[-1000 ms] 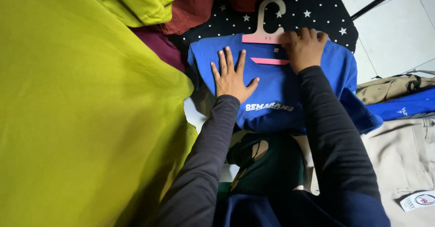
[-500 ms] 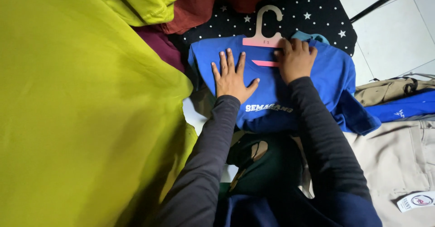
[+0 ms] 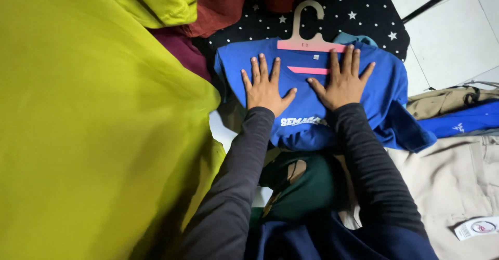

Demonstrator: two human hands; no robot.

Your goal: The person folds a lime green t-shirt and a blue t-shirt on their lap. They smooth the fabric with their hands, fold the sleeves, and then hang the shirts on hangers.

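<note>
I see the blue T-shirt (image 3: 312, 91) lying flat on a black star-patterned cloth (image 3: 364, 10), with a pink plastic hanger (image 3: 307, 42) threaded through its neck and the hook pointing away from me. My 2 hands press down on its chest, palms flat and fingers spread: left hand (image 3: 266, 86) below the collar's left side, right hand (image 3: 344, 81) just beside it, fingertips touching the hanger bar. A big lime-yellow fabric (image 3: 88, 135) fills the left side. Maroon cloth (image 3: 223, 5) lies beyond it. Beige trousers (image 3: 457, 182) sit to the right, near white floor tiles (image 3: 452, 36).
</note>
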